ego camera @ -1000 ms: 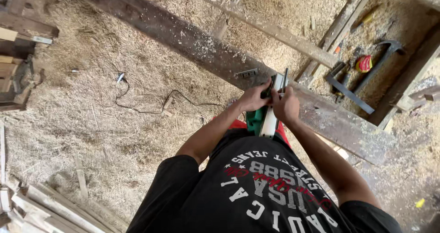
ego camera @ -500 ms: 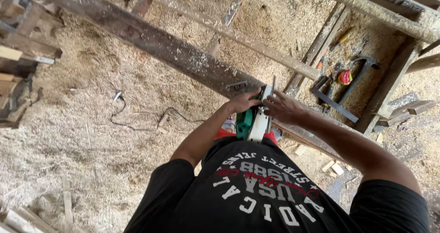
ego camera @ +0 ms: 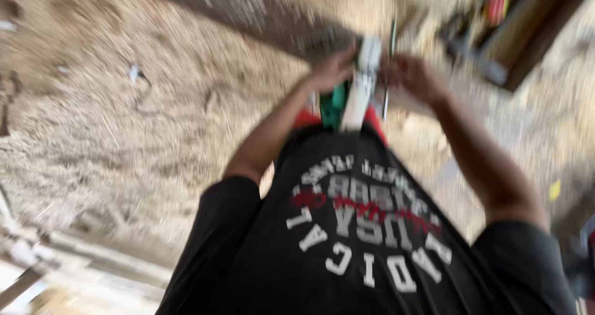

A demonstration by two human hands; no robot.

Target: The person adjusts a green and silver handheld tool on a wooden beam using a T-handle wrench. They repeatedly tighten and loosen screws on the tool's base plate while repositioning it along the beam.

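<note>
Gripping a green and white power tool (ego camera: 347,98) from both sides, the person leans over a long dark wooden beam (ego camera: 260,17) that runs across the top of the frame. The left hand (ego camera: 331,70) is curled onto the tool's left flank and the right hand (ego camera: 415,76) closes on its right flank, close to a thin dark upright part that may be a blade or guard; the picture is too smeared to say which. The tool sits upper centre in the frame, just above the person's black printed shirt (ego camera: 365,228), with its far end at or on the beam.

Its long axis runs nearly up and down the frame, tilted slightly to the right, with the pale nose pointing up toward the beam and the green rear toward the person's body.

Likely risks: the right fingers lie very near that thin dark part and could slip onto it if the tool jerks. The floor (ego camera: 124,135) is deep in sawdust and shavings, so footing may give way. A cord (ego camera: 139,76) trails through the sawdust at upper left and could snag or trip.
</note>
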